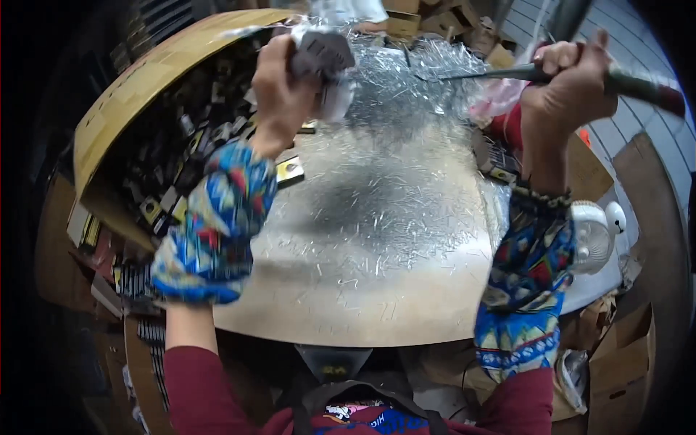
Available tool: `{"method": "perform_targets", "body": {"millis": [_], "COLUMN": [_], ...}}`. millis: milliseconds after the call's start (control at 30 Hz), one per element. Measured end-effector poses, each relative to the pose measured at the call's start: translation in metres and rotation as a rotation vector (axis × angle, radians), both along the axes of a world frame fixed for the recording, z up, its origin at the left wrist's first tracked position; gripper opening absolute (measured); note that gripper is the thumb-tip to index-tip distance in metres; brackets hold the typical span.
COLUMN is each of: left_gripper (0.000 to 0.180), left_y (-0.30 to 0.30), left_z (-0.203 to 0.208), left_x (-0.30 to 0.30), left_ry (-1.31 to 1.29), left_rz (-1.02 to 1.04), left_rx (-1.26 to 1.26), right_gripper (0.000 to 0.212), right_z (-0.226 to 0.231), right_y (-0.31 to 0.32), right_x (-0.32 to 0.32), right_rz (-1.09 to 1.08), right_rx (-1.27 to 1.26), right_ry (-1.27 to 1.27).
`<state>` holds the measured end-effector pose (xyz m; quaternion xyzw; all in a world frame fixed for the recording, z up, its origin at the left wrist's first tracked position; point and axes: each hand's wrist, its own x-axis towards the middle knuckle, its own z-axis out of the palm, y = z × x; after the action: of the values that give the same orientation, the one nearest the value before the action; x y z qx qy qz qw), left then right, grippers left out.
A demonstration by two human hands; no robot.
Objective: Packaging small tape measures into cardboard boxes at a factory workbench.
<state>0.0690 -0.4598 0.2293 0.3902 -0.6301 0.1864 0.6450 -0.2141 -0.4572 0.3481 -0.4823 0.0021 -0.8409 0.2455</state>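
Observation:
My left hand (279, 94), over the far left of the table, is wrapped round a dark grey printed piece (322, 54) with a pale part hanging below it; motion blurs it and I cannot tell its kind. At the far right my right hand (569, 90) grips a long tool (500, 74) with a thin pointed tip directed left and a dark red, blurred handle end. Between and below the hands, many thin shiny metal bits (391, 210) lie scattered over the pale table (326, 312). They heap up thickly (449, 61) at the far side, under the tool's tip.
A large cardboard box (119, 119) full of small black and yellow boxes stands along the left. One small yellow-labelled box (290, 171) lies by my left forearm. A white fan (591, 235) and an opened carton (623, 362) are at the right. Pink plastic (496, 98) lies beneath my right hand.

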Motion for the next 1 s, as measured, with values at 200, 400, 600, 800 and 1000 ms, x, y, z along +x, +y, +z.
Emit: {"method": "perform_targets", "body": {"millis": [200, 400, 600, 800, 1000], "left_gripper": [0.029, 0.030, 0.036, 0.028, 0.038], "left_y": [-0.010, -0.023, -0.048, -0.108, -0.153], "left_z": [0.004, 0.002, 0.000, -0.061, -0.160], "left_x": [-0.012, -0.029, -0.033, -0.058, -0.027], "left_ry": [-0.306, -0.292, -0.388, 0.015, 0.849], "left_rz": [0.048, 0.049, 0.030, -0.107, -0.405], "left_rx": [-0.116, -0.147, -0.240, 0.182, 0.410], "right_gripper": [0.022, 0.015, 0.017, 0.015, 0.034], "right_z": [-0.007, 0.004, 0.007, -0.031, -0.100], "right_y": [-0.016, 0.003, -0.026, -0.064, -0.110], "right_x": [0.004, 0.028, 0.021, 0.001, -0.018], "right_rz": [-0.150, -0.188, -0.193, -0.254, 0.148], "right_rx": [0.077, 0.086, 0.097, 0.150, 0.344], "right_ry": [0.034, -0.159, 0.042, 0.062, -0.263]}}
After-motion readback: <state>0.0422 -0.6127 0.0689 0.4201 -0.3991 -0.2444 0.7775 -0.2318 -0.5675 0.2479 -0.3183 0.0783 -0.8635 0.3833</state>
